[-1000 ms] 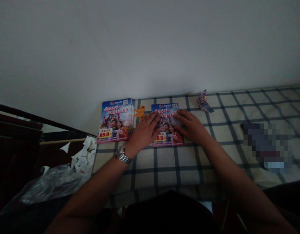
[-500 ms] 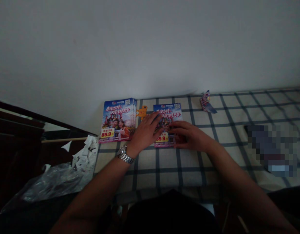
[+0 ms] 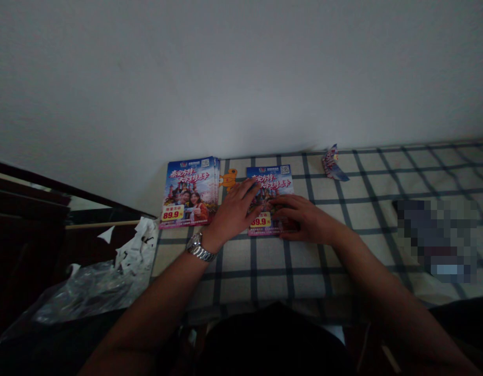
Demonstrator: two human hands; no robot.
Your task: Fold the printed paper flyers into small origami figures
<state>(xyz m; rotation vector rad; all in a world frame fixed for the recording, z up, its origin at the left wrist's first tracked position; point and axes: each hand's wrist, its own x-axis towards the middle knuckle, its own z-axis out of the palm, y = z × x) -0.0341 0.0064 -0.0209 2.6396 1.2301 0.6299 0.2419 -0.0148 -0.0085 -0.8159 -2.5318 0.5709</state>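
Observation:
A printed flyer [image 3: 269, 180] with a blue top and a pink bottom lies flat on the checked cloth in front of me. My left hand [image 3: 239, 210] rests over its left edge, fingers stretched out and apart. From the other side, my right hand [image 3: 304, 219] lays loosely bent, spread fingers on the flyer's right part. Between them the hands cover much of its middle. Left of my left hand sits a stack of matching flyers [image 3: 190, 193], its right edges slightly fanned. Whether more sheets lie under the flyer between my hands, I cannot tell.
A crumpled piece of printed paper [image 3: 334, 163] stands near the wall. An orange bear figure [image 3: 228, 178] shows beside the stack. Farther right is a pixelated dark object [image 3: 433, 237]. A clear plastic bag [image 3: 96, 287] and torn white paper [image 3: 137, 245] lie beyond the cloth's left edge.
My right hand's fingers have spread slightly and settled lower on the flyer. The left hand, the stack and the crumpled paper stay in place.

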